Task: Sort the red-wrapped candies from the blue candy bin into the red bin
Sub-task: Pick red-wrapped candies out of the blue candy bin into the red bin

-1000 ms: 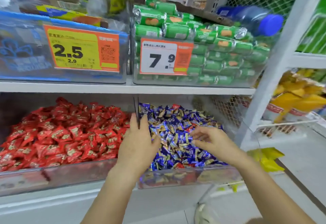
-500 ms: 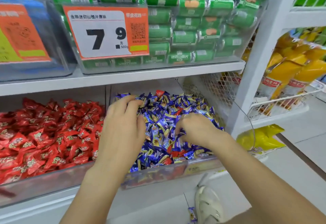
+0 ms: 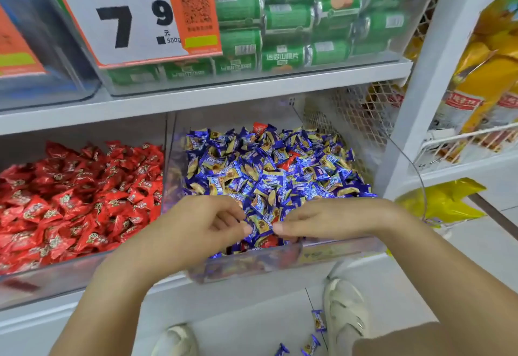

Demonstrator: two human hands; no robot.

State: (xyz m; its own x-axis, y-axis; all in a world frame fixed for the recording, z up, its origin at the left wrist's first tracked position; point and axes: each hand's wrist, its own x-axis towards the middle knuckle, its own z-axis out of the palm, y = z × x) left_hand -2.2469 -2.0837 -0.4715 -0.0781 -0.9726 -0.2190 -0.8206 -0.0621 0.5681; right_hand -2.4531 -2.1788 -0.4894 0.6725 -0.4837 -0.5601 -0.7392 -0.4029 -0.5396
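The clear blue-candy bin (image 3: 252,267) is heaped with blue-wrapped candies (image 3: 269,176). Red-wrapped candies show among them: one at the back (image 3: 259,127), one in the middle (image 3: 288,163), one at the front (image 3: 269,241) under my fingers. To the left, the red bin (image 3: 56,274) holds a pile of red candies (image 3: 84,201). My left hand (image 3: 207,224) and my right hand (image 3: 325,219) meet at the blue bin's front edge. Their fingertips touch a blue candy between them. The left fingers are curled; a grip is unclear. The right fingers lie fairly straight.
A shelf board (image 3: 224,95) sits close above the bins, carrying a bin of green packs (image 3: 294,19) with a 7.9 price tag (image 3: 126,16). A white upright (image 3: 414,103) stands right. Yellow bags (image 3: 440,201), my shoes (image 3: 346,308) and dropped blue candies (image 3: 318,320) are on the floor.
Both hands have drawn back from the middle of the blue pile to its front edge and come together. The view has moved closer and to the right.
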